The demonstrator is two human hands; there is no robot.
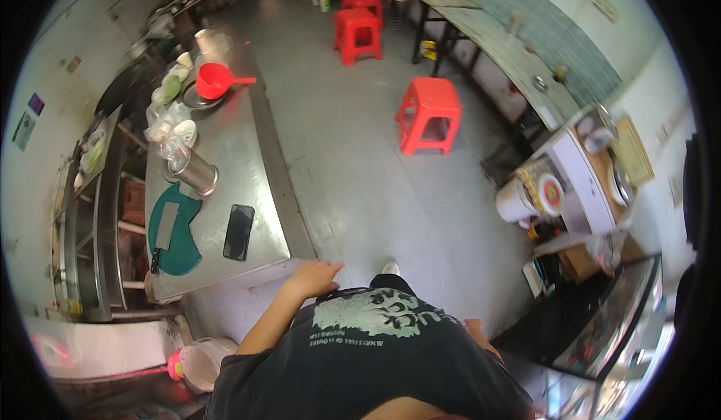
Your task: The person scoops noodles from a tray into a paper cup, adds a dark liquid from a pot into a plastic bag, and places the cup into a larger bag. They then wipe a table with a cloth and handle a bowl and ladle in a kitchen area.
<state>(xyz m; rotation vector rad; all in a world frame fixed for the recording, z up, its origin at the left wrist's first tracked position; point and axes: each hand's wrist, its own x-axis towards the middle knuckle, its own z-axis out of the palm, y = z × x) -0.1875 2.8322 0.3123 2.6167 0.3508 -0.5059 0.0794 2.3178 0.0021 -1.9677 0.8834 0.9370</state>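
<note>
My left hand [316, 278] is in front of my waist, just off the near corner of the steel-topped table [248, 155]. Its back faces up with a finger pointing out, and nothing shows in it. At my other side, my right hand [473, 329] hangs low and is mostly hidden by the dark printed T-shirt. A black smartphone [239, 232] lies on the table closest to my left hand. Left of it, a cleaver [167, 226] rests on a green cutting board [188, 245]. A metal cylinder [198, 175] with plastic bags at its far end stands beyond.
A red dipper [215, 81] sits over a metal pan farther along the table. Red plastic stools [431, 107] stand on the grey floor [338, 166]. A long counter [501, 45] follows the right wall. A white cabinet [586, 178], a bucket [513, 200] and a glass-fronted case [597, 330] are at right.
</note>
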